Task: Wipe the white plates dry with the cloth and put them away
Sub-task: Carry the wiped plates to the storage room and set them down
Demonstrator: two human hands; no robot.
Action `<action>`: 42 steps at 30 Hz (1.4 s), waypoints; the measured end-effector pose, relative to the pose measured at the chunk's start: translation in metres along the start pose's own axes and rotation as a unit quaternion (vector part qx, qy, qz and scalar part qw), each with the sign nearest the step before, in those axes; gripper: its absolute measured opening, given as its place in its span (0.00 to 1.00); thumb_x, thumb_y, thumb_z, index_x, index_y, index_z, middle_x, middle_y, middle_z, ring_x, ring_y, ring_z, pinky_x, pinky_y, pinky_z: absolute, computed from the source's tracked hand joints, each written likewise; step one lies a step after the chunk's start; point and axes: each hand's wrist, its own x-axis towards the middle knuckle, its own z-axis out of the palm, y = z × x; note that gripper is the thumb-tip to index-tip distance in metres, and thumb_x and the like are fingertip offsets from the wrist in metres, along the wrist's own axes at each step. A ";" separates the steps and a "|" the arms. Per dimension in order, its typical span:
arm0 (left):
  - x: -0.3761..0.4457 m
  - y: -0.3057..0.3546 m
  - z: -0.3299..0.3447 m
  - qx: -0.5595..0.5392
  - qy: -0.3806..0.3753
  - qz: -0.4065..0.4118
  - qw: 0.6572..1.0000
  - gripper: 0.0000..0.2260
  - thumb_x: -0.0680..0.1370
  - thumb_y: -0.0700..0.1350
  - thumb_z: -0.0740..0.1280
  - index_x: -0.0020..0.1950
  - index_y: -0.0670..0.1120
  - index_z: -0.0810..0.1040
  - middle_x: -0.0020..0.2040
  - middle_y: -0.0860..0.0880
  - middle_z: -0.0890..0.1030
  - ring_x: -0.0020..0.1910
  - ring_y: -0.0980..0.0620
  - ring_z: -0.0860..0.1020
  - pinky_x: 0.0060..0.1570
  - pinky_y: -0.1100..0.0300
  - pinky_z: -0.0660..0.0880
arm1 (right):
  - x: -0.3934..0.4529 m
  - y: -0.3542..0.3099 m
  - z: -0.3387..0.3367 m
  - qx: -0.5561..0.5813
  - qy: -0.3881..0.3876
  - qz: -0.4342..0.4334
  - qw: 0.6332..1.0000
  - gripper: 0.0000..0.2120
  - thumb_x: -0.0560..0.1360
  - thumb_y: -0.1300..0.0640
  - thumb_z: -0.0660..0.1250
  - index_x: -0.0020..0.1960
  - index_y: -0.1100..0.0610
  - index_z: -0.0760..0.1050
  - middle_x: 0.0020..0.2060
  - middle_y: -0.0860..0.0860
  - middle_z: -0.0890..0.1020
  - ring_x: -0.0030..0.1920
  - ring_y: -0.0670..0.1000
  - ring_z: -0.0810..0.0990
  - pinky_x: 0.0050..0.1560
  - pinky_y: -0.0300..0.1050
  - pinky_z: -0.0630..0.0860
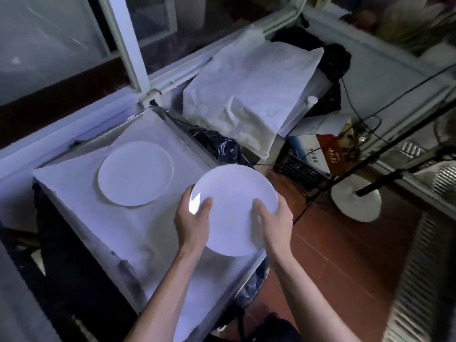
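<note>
I hold a white plate above the right edge of a cloth-covered table. My left hand grips its left rim, thumb on the top face. My right hand grips the right rim the same way. The plate tilts a little toward me and catches a bright glare near my left thumb. A second white plate lies flat on the table's white covering, to the left and farther away. No wiping cloth shows in either hand.
A crumpled white sheet covers a bulky object behind the table. Black plastic bags sit between them. On the red tiled floor to the right stand a white fan base, cables and a dark pole. Window frames run along the back.
</note>
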 end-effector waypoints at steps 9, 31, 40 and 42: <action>-0.085 0.006 0.134 0.063 -0.130 0.027 0.989 0.20 0.77 0.46 0.73 0.68 0.56 0.77 0.57 0.58 0.83 0.55 0.56 0.80 0.55 0.59 0.77 | -0.010 0.050 -0.160 0.103 0.145 0.042 0.983 0.17 0.75 0.55 0.71 0.62 0.42 0.77 0.53 0.37 0.83 0.52 0.40 0.81 0.51 0.46 0.79; -0.457 0.015 0.411 0.121 -0.430 0.150 0.882 0.16 0.76 0.48 0.70 0.62 0.62 0.78 0.53 0.69 0.79 0.52 0.72 0.76 0.46 0.68 0.70 | -0.138 0.193 -0.572 0.235 0.437 0.074 0.865 0.16 0.75 0.52 0.71 0.62 0.46 0.77 0.52 0.40 0.83 0.51 0.39 0.81 0.47 0.38 0.77; -0.620 -0.008 0.507 0.131 -0.607 0.173 0.765 0.18 0.75 0.46 0.72 0.63 0.60 0.78 0.52 0.68 0.79 0.54 0.60 0.78 0.52 0.66 0.71 | -0.223 0.251 -0.692 0.242 0.627 0.119 0.731 0.15 0.74 0.56 0.71 0.59 0.46 0.79 0.49 0.40 0.83 0.49 0.39 0.80 0.40 0.36 0.73; -0.656 -0.016 0.526 0.141 -0.643 0.170 0.734 0.19 0.75 0.48 0.71 0.66 0.58 0.78 0.53 0.66 0.80 0.53 0.60 0.79 0.50 0.67 0.71 | -0.240 0.266 -0.715 0.241 0.660 0.127 0.700 0.15 0.74 0.56 0.71 0.60 0.46 0.79 0.50 0.40 0.82 0.47 0.37 0.80 0.37 0.31 0.73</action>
